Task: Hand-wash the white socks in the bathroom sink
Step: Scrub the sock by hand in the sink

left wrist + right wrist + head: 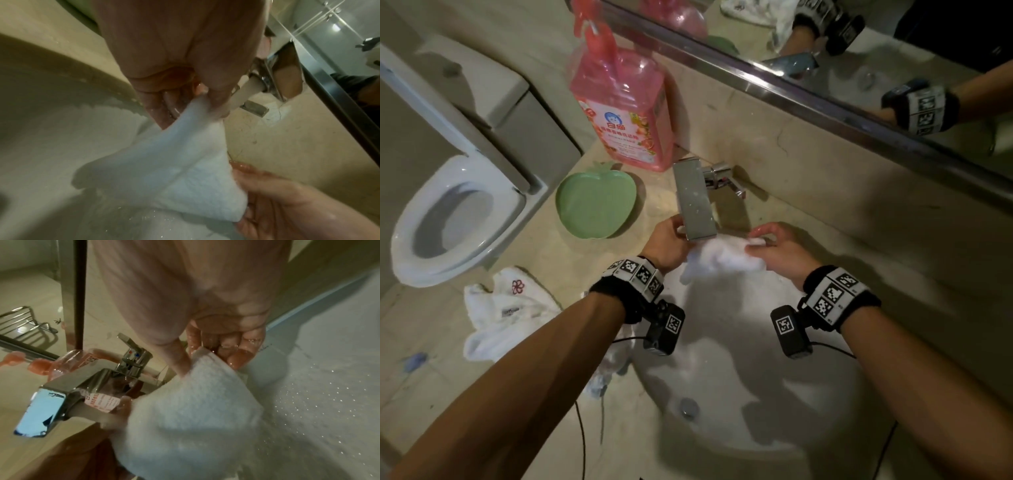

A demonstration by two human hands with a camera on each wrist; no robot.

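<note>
Left hand (667,241) and right hand (777,250) each pinch one end of white sock (722,258) under faucet (693,200), above sink (825,394) back edge.

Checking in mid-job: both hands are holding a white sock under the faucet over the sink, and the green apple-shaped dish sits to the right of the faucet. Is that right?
Not quite. The green apple-shaped dish sits to the left of the faucet, as the head view shows. The rest holds: the left hand and right hand both hold the white sock under the faucet over the sink.

Head overhead; wrists close (sharing sock (174,162)).
</note>
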